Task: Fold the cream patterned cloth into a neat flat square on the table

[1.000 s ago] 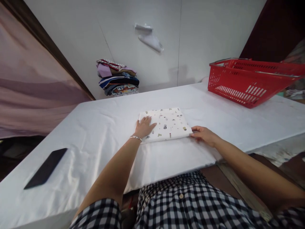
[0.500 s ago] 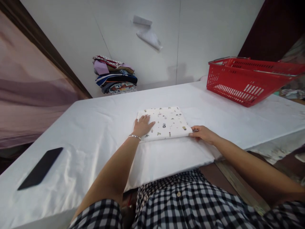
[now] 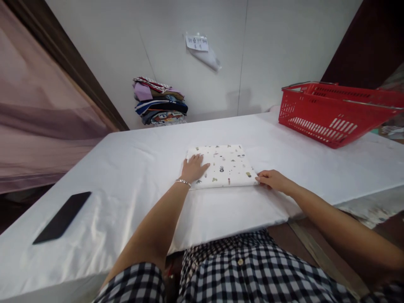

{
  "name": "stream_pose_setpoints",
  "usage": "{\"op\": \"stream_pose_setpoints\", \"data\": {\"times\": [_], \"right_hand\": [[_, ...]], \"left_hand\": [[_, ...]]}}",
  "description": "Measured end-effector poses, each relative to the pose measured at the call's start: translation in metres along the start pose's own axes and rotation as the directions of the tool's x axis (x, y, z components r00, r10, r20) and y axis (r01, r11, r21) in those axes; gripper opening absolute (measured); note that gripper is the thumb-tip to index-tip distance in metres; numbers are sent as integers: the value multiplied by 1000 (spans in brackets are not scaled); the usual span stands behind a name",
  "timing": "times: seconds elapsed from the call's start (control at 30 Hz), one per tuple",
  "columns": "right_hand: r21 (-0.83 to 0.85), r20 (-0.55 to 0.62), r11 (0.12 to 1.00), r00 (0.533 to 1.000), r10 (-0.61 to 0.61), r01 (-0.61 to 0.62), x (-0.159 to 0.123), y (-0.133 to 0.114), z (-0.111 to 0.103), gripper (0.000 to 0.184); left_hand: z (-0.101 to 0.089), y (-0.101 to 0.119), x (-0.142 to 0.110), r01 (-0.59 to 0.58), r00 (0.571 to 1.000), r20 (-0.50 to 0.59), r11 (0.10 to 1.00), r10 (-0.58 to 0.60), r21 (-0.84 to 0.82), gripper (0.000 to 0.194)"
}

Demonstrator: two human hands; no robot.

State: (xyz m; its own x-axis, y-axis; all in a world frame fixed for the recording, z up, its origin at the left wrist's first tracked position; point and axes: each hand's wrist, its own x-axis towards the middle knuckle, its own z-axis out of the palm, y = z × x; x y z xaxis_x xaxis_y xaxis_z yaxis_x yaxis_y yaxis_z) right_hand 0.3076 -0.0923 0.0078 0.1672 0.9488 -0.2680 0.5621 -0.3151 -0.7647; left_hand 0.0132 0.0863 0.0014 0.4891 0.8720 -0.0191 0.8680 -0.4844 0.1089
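Observation:
A folded white cloth [image 3: 225, 168] with a small printed pattern of plants and figures lies flat on the white-covered table [image 3: 145, 168] in front of me. My left hand [image 3: 194, 167] rests palm down on its left side, fingers spread, with a bracelet at the wrist. At the near right corner of the cloth, my right hand [image 3: 272, 180] pinches the folded edge between thumb and fingers. The cloth's underside and inner layers are hidden.
A red plastic basket [image 3: 315, 113] stands at the back right. Against the wall sits a stack of folded clothes [image 3: 160, 101]. A flat black object [image 3: 61, 219] lies at the left. Pink curtain [image 3: 41, 126] hangs beside the table's left end.
The whole view has shifted slightly, so everything appears a little to the right. Both hands keep their places on the cloth, which looks unchanged.

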Motion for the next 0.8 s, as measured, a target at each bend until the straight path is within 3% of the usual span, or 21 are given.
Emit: {"op": "stream_pose_setpoints", "data": {"times": [0.1, 0.2, 0.27, 0.37, 0.47, 0.57, 0.7, 0.8], "right_hand": [[-295, -113, 952, 986, -122, 84, 1, -6, 0, 25], [-452, -213, 873, 928, -306, 185, 1, -22, 6, 23], [-471, -189, 842, 903, -386, 261, 3, -36, 14, 33], [-517, -31, 768, 888, -459, 379, 16, -52, 28, 49], [-575, 117, 735, 925, -361, 359, 36, -56, 37, 60], [-616, 130, 745, 965, -227, 258, 50, -56, 40, 64], [-687, 69, 688, 963, -259, 234, 61, -67, 39, 63], [-722, 37, 650, 952, -305, 237, 82, -80, 40, 66]], "left_hand": [[-1, 1, -1, -4, 1000, -14, 1000, 4, -2, 65], [0, 1, -2, -8, 1000, -22, 1000, 8, 5, 66], [0, 0, -2, -8, 1000, -20, 1000, 8, 8, 66], [-1, 0, -3, -4, 1000, -12, 1000, 4, 6, 66], [0, 0, -4, 7, 1000, -19, 1000, -7, -3, 66], [0, -1, -6, 7, 1000, -26, 1000, -8, -12, 66], [-3, 1, -2, 4, 1000, 14, 999, -4, -33, 65], [-9, 5, 7, 22, 999, -37, 1000, -22, -17, 62]]}}
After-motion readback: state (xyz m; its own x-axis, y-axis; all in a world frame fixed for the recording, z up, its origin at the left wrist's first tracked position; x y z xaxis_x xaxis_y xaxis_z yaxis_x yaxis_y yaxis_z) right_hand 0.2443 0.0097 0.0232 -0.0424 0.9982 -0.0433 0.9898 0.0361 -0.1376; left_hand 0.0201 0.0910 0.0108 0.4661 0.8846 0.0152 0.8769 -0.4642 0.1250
